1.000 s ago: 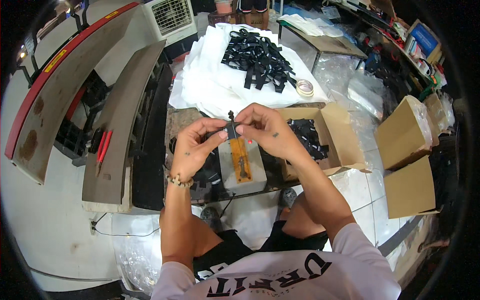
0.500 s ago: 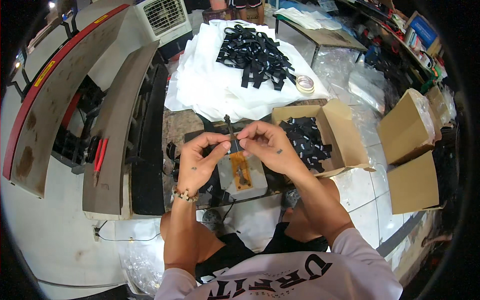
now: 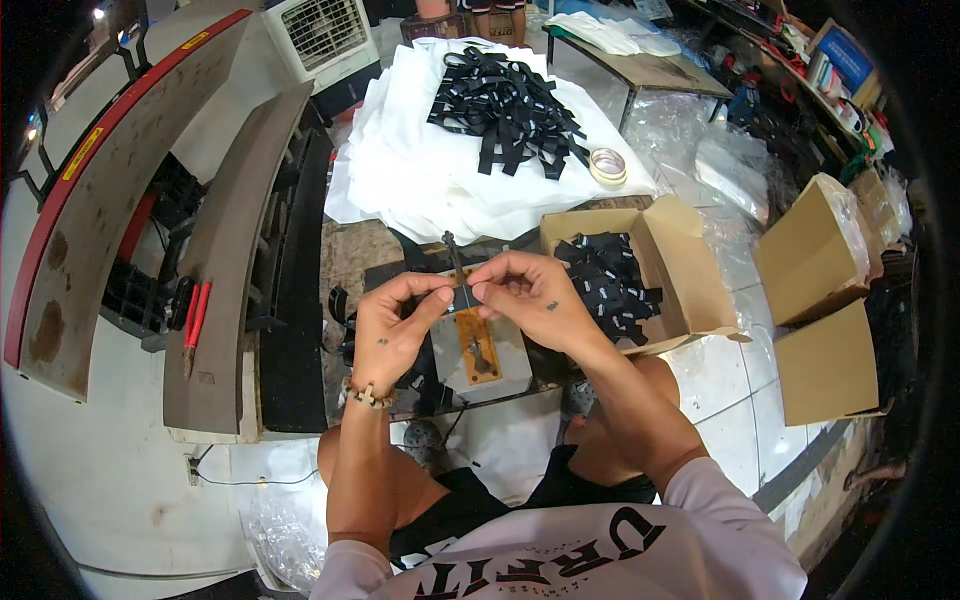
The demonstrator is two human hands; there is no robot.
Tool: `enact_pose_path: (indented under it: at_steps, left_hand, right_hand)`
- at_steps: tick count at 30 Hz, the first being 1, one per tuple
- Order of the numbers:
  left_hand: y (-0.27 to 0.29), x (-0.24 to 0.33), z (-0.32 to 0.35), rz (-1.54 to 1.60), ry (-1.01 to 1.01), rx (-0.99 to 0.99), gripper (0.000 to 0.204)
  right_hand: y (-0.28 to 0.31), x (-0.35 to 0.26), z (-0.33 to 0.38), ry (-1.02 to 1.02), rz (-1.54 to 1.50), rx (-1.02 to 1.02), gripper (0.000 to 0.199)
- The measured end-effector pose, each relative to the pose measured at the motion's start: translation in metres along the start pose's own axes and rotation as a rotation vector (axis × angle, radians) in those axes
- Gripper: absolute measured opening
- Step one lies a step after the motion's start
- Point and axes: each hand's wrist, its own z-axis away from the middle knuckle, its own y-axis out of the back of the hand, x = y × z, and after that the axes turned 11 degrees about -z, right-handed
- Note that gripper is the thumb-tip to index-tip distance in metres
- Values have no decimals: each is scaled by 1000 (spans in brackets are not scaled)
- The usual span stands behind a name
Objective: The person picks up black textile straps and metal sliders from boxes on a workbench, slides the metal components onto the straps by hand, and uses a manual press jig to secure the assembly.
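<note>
Since the black strap piece [image 3: 462,296] looks thin, light and floppy, pinching its ends works: left hand [image 3: 392,330] and right hand [image 3: 530,296] both grip it above the table [image 3: 352,262].

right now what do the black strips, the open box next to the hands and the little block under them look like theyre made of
Black strips: probably woven fabric or elastic tape; matte, limp, lying tangled.
Open box: corrugated cardboard; plain brown, matte, flaps folded out.
Block under the left hand and right hand: looks like orange-brown wood on a pale grey plate, perhaps metal; hard to be sure.
</note>
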Motion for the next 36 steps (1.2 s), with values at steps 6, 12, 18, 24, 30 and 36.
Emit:
enact_pose_path:
  at_steps: [6,12,18,24,30,36]
  left_hand:
    - [-1,2,-1,48,35,-30,13]
    - [0,-2,0,17,36,-26,12]
    - [0,-4,-1,4,47,-36,13]
    - [-1,-2,0,-21,28,-16,11]
    - [4,-10,1,-110,-15,11,13]
    - [37,12,18,-207,48,77,15]
  right_hand:
    - [0,-1,0,-16,9,6,13]
    - [0,2,0,-20,-14,-6,12]
    - [2,6,-1,-18,-29,-2,12]
    - [5,6,-2,-23,18,-12,12]
    - [20,8,-4,5,69,17,13]
    - [69,23,-13,225,813,72,12]
